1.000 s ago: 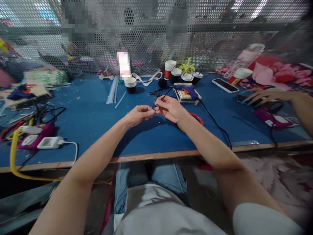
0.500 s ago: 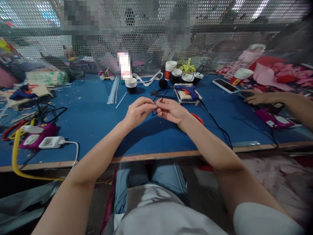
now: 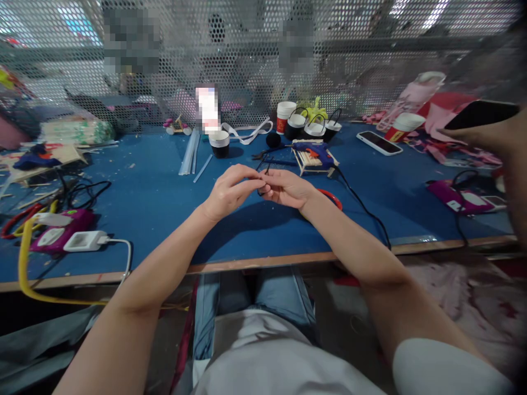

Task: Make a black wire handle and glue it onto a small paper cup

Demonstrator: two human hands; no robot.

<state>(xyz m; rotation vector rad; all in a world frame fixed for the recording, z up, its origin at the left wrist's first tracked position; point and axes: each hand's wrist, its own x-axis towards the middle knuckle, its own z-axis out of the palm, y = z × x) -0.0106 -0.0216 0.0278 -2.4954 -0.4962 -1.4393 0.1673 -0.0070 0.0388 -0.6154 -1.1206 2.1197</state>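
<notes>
Two hands pinch one thin black wire piece (image 3: pixel 263 176) between them: left hand (image 3: pixel 229 192) and right hand (image 3: pixel 288 188) equally near, its loose ends pointing away over the blue counter (image 3: pixel 156 192).

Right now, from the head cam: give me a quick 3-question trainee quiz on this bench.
1. True or false: both hands pinch the same thin black wire above the blue table.
2. Multiple choice: what lies on the stick rack just behind the hands? A) glue gun B) scissors C) phone D) cup
3. Fill in: the co-worker's hand at the right edge holds up a dark ____.

Key
1. True: left hand and right hand meet fingertip to fingertip on the wire.
2. A: the blue glue gun, its black cord running toward the table edge.
3. phone.
</notes>
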